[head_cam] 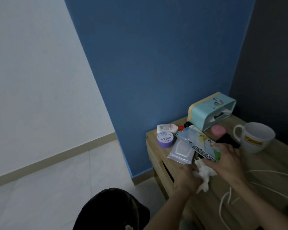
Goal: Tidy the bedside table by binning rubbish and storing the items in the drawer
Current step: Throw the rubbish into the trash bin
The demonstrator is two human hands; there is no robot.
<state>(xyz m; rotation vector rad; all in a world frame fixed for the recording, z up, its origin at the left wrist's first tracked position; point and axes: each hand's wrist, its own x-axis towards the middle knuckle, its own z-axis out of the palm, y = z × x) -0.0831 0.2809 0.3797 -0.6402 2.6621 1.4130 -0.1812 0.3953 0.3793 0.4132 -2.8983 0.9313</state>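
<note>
The left hand (187, 180) is clenched round a crumpled white tissue (204, 175), which bulges out past its fingers and hangs just over the near edge of the table (273, 157). Touching that tissue on its far right, the right hand (228, 161) pinches the near end of a scissors pack (201, 145), thumb along the pack's lower edge and fingers spread over its top; the pack slants away from this grip toward the wall. Under the pack and left of the right hand's grip lies a wipes pack (180, 153). Beyond that, farther from both hands, stand a purple jar (165, 138) and a white bottle (169, 127) lying on its side. Past the pack's far end a teal tissue box (209, 112) lies tipped over, with a pink tub (218, 130) at its mouth. Just right of the right hand's fingers is a black object, too dark to tell, and beyond it a white mug (256, 136). A white cable (263, 171) loops over the table beside the right wrist. Below the left forearm, on the floor, sits a black bag (110, 209).
</note>
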